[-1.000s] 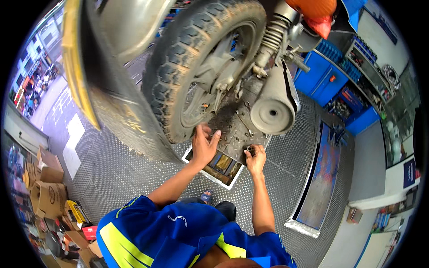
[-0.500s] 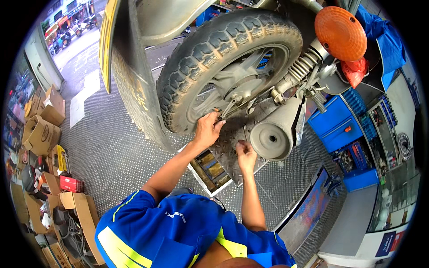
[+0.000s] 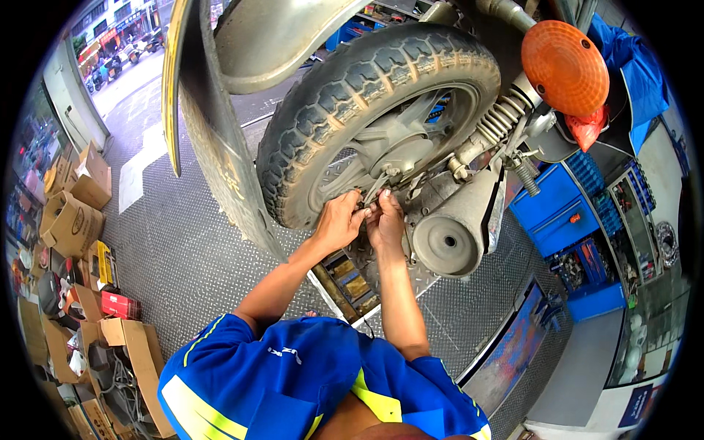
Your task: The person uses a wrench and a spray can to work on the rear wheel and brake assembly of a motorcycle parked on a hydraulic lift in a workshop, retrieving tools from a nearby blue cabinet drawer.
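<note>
Both hands moved up and together since earlier: left hand and right hand now touch at the rear wheel hub, beside the round grey muffler. Fingertips hidden; grip state unclear. Knobby rubber tyre, ribbed spring, checker-plate floor.

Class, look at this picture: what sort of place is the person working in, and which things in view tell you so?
Most likely a motorcycle repair shop. A scooter's rear wheel is raised on a metal tread-plate floor, both hands work at its hub, blue tool cabinets stand to the right, and cardboard boxes pile up on the left.
</note>
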The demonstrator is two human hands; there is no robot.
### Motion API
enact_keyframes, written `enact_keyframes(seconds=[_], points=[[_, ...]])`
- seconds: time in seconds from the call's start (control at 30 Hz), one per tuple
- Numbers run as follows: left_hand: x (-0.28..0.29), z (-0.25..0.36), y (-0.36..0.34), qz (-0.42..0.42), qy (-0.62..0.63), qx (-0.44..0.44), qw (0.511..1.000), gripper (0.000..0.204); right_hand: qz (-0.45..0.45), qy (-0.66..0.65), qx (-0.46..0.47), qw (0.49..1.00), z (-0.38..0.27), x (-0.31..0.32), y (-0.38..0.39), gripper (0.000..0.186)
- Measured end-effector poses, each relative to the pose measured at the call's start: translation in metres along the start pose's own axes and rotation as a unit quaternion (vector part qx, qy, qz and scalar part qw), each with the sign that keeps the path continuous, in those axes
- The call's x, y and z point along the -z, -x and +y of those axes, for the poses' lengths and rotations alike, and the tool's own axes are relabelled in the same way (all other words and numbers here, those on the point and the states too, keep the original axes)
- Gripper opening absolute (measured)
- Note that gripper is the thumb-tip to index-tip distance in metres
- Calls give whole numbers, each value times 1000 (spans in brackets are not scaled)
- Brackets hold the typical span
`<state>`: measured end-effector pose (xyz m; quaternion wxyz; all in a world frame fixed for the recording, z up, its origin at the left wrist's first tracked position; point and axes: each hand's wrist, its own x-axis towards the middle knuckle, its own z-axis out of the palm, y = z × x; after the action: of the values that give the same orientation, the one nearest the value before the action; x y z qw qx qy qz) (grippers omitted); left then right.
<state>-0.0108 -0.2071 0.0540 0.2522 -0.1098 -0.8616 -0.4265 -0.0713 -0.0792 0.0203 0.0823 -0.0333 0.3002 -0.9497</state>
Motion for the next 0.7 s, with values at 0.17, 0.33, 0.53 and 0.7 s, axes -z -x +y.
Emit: enact_keyframes(seconds=[0.17, 0.33, 0.53, 0.7], points=[[14, 13, 5, 31, 36, -23, 999, 23, -37, -3, 33, 999, 0, -7, 7, 19], [19, 10, 11, 24, 15, -58, 998, 23, 60, 7, 16, 998, 6, 6, 10, 19], [21, 22, 8, 46, 2, -63, 997, 20, 56, 122, 25, 991, -5, 25, 21, 21], [3, 23, 4, 46, 50, -101, 993, 22, 81, 163, 14, 983, -13, 49, 32, 19]])
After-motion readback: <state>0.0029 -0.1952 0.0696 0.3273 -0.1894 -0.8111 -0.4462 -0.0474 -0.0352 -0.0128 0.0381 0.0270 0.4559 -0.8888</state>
